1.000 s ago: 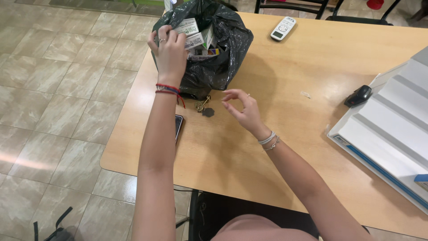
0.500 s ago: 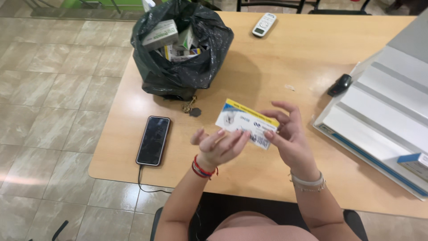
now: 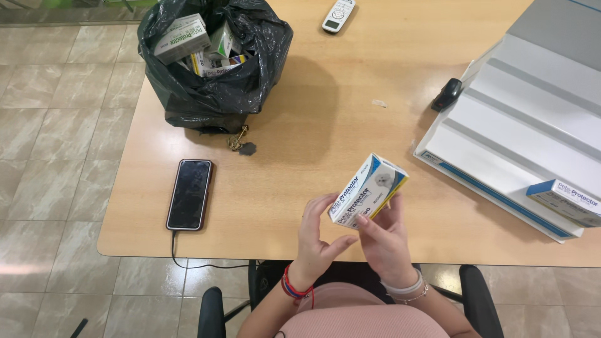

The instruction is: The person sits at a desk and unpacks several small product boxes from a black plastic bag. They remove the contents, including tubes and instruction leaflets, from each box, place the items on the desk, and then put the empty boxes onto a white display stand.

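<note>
Half a second back I had the small box flat between both hands; now it's tilted on end, one end panel facing the camera, held over the near edge of the table. So I'm turning it over, checking its faces. Right hand fingers clamped on the box from below and behind. Left hand touches the lower left corner, fingers loosely apart, thumb out. A second back the left hand was at the black bag at the far left corner; the bag now sits untouched, more boxes inside. Phone near the left edge, cable dropping off the table. White stepped rack cut off at right; the box's underside is hidden.
</note>
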